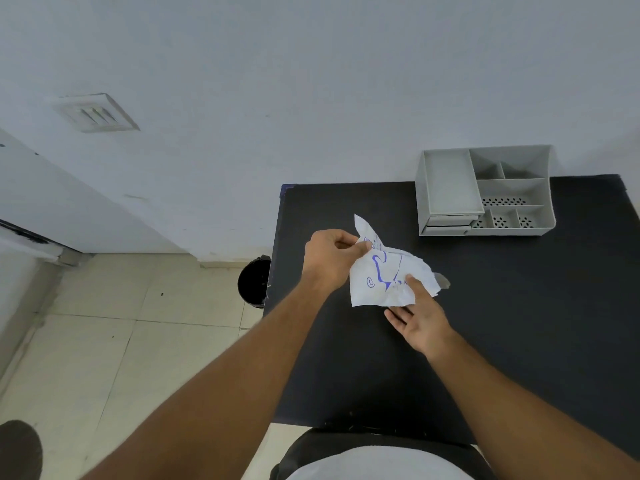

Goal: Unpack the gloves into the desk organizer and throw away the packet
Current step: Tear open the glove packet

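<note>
A crumpled white paper packet with blue print hangs just above the black table, near its left part. My left hand pinches the packet's upper left corner. My right hand lies under the packet's lower right edge, thumb pressed on the paper and fingers spread beneath. A small grey flap sticks out at the packet's right side; I cannot tell if it is a glove. The grey desk organizer stands at the table's far right against the wall, its compartments showing nothing inside.
A black waste bin stands on the tiled floor, tight against the table's left edge. A white wall runs behind the table. A dark shoe shows at the bottom left. My torso is at the table's near edge.
</note>
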